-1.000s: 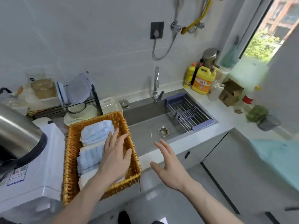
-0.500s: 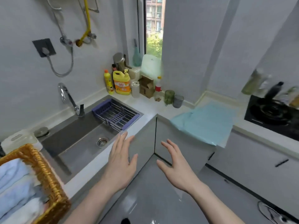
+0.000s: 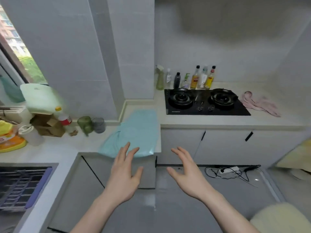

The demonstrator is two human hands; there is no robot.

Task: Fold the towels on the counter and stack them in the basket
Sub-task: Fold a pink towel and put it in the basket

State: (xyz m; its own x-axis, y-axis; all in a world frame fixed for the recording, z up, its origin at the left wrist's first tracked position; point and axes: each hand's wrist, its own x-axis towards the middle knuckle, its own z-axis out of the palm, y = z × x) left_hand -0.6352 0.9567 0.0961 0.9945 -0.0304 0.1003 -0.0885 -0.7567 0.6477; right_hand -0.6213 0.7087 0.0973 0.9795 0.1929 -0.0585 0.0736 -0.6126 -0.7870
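Observation:
A light blue towel (image 3: 138, 130) lies spread on the counter corner, its near edge drooping over the front. A pink towel (image 3: 260, 105) lies crumpled on the counter right of the stove. My left hand (image 3: 125, 172) is held out with fingers straight, its fingertips in front of the blue towel's near edge; contact is unclear. My right hand (image 3: 186, 172) hovers open to the right of it, in front of the cabinet, holding nothing. The basket is out of view.
A black two-burner stove (image 3: 203, 101) sits on the counter with several bottles (image 3: 202, 78) behind it. Cups (image 3: 91, 125), a box and a yellow detergent jug (image 3: 8, 137) crowd the left counter. A sink rack (image 3: 21, 185) is at lower left. A power strip (image 3: 230, 170) lies on the floor.
My view has swung right, away from the basket and sink toward the counter corner and stove. Both hands left the basket and now reach toward the blue towel, still open.

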